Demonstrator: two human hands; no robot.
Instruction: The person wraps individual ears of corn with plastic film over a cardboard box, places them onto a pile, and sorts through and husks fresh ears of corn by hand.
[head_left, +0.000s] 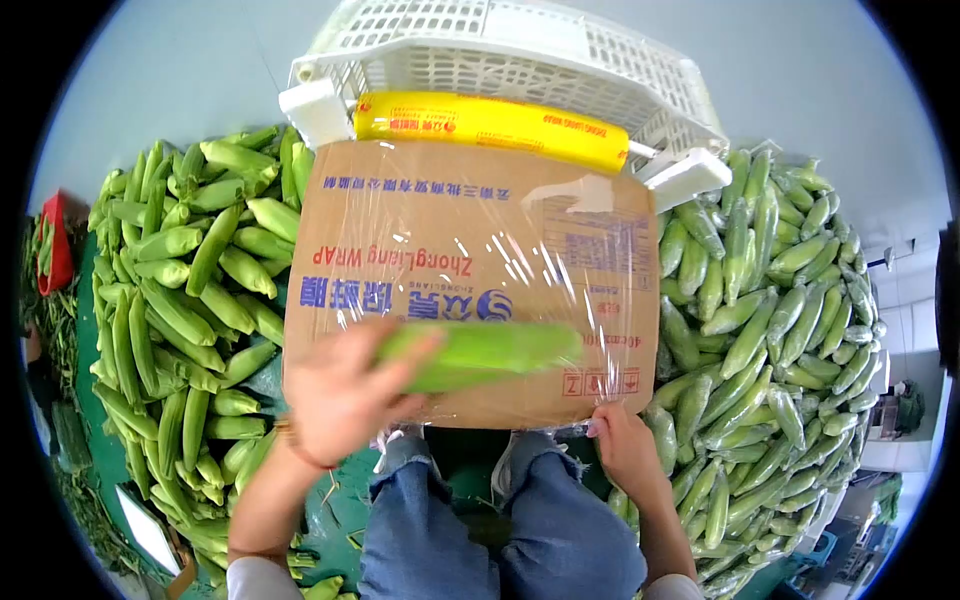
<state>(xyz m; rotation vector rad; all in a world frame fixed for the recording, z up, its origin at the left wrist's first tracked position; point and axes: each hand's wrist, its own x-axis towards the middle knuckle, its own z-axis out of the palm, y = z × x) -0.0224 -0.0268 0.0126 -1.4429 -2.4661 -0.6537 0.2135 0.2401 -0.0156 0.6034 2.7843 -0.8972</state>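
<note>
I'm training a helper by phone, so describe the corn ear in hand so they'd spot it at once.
Find the brown box in the middle, between the left pile and the right pile of corn. Over its near half, the left hand holds a green ear crosswise. Unlike the ears heaped on either side, this one is gripped above the box.

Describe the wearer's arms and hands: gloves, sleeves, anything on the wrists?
No gloves: left hand and right hand are both bare. Pale grey sleeves show at the bottom edge, leaving the forearms uncovered. The left wrist has a thin reddish bracelet; none visible on the right. No cables or markings seen.
</note>
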